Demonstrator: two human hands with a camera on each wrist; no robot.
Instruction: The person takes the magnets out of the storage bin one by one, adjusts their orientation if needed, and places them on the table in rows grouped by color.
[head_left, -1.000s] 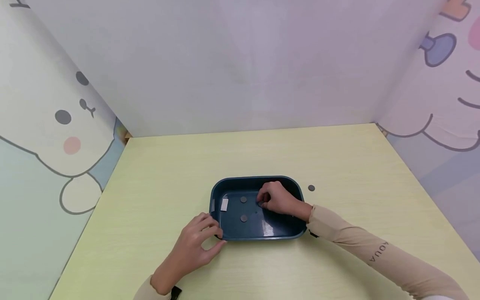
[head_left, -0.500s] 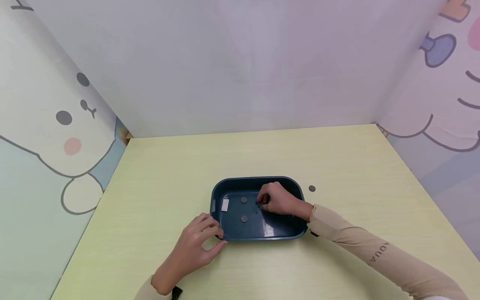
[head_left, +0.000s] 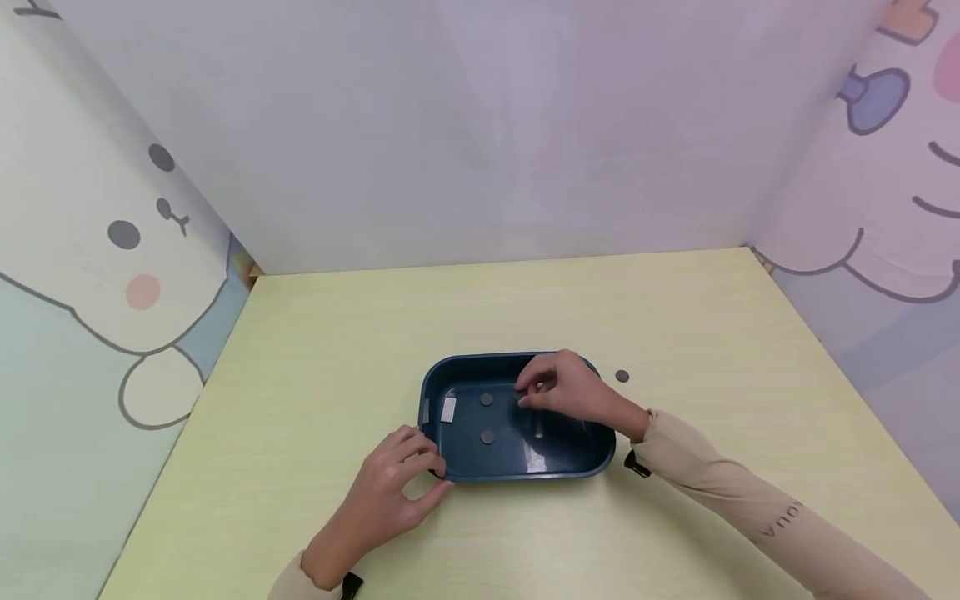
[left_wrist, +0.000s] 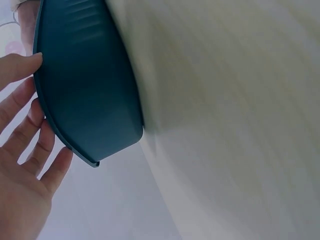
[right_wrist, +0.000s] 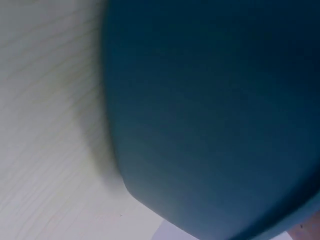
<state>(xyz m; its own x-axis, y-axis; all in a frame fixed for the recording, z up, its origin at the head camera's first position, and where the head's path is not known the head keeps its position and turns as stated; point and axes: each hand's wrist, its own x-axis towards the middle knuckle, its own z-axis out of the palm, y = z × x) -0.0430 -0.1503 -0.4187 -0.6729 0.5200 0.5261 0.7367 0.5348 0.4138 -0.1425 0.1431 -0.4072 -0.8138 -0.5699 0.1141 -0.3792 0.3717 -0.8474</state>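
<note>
Two small grey discs (head_left: 487, 400) in glossy dark-blue tray (head_left: 512, 450).

From high above, the head view faces forward and down toward 12 o'clock over the table (head_left: 337, 350), sharing the tray (head_left: 502, 463) with two close wrist views facing its outside: the left from 7 o'clock, the right, nearer, from 4 o'clock.

Tray walls (head_left: 468, 370) all round; room above
</note>
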